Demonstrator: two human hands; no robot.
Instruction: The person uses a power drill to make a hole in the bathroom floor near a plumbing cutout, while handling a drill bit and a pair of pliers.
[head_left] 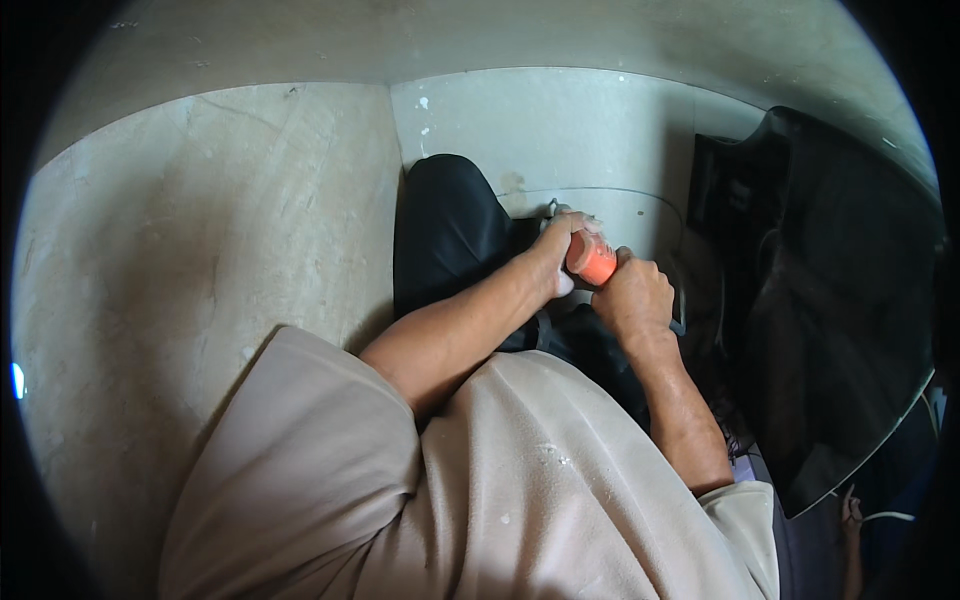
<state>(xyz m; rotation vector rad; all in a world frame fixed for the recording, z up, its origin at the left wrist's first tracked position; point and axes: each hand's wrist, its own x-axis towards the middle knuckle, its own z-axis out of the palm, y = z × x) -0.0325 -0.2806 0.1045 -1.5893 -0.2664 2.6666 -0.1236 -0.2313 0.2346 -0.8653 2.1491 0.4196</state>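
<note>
Close together in front of my body, both my hands are on an orange cylindrical object point(597, 263) with a pale, dusty rim at one end. Its exact kind cannot be made out. My left hand point(560, 250) curls round its far left side, fingers mostly turned away from view. Fingers bent, my right hand point(637, 290) grips its near right end. A small grey metal piece point(556, 206) pokes out just beyond my left hand. What lies beneath both hands is largely hidden.
A beige stone-like panel point(230, 220) rises at the left, and a pale surface point(560, 120) lies ahead. My dark-clothed knee point(445, 220) is bent beside them. A large glossy black object point(830, 280) stands at the right. Another person's hand point(851, 510) shows at the lower right.
</note>
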